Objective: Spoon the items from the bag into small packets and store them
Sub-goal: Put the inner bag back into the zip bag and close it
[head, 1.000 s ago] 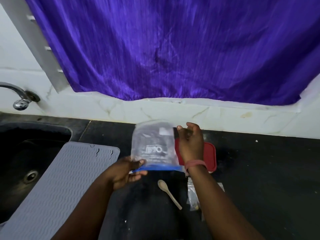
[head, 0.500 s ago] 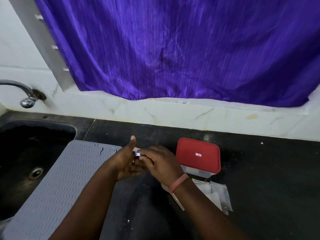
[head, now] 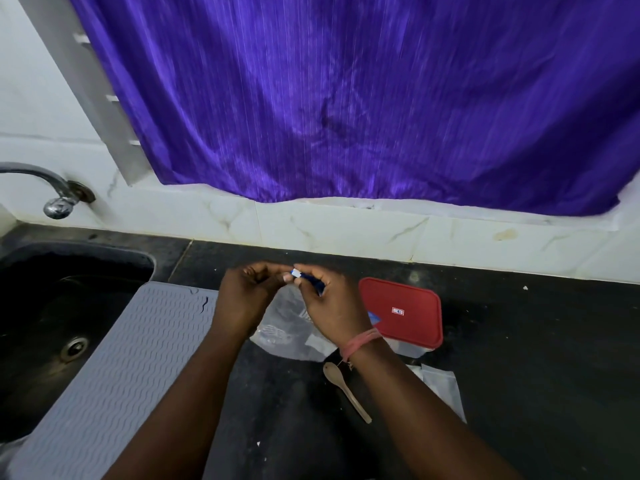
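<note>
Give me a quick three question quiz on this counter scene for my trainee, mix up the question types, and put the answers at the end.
1. True or false: the wooden spoon is held in the right hand.
2. Multiple choice: the container with the red lid sits A) in the sink, B) on the grey mat, C) on the black counter beside the right hand.
3. Fill in: both hands pinch the blue top edge of the clear ____.

Key
1. False; it lies on the counter near the right wrist.
2. C.
3. Bag; the left hand and the right hand meet at its zip strip.
</note>
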Motion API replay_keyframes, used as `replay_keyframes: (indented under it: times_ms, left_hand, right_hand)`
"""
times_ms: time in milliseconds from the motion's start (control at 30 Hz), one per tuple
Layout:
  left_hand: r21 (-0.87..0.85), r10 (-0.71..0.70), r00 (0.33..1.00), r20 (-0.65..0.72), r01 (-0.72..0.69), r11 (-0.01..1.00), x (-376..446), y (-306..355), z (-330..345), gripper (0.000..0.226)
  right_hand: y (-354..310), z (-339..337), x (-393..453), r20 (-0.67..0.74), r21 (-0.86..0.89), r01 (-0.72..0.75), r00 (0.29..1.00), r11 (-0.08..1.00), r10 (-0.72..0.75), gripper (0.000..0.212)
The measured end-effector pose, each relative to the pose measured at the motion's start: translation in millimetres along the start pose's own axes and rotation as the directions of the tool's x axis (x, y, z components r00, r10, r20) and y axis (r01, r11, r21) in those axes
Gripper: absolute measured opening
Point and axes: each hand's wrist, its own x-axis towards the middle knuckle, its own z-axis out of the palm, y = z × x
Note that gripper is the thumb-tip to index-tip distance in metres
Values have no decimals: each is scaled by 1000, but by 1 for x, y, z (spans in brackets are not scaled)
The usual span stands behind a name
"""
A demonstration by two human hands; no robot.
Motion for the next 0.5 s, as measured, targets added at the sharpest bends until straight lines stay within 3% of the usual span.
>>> replay_keyframes:
  times_ms: [133, 200, 367, 500]
  left_hand:
    - [11, -51, 998, -42, 52, 999, 3, -1, 8, 8]
    - [31, -81, 996, -22, 82, 996, 3, -5, 12, 8]
    - [54, -108, 991, -81, 113, 992, 2, -14, 13, 15]
    - [-96, -148, 980, -135, 136, 986, 5, -21, 1, 12]
  right_hand:
    - [-2, -1, 1, -42, 74, -10, 999, 997, 14, 19]
    - [1, -3, 4, -46, 7, 1, 999, 1000, 0, 14]
    - [0, -15, 6, 141, -212, 143, 983, 967, -114, 8]
    - [17, -42, 2, 155, -272, 136, 983, 953, -96, 2]
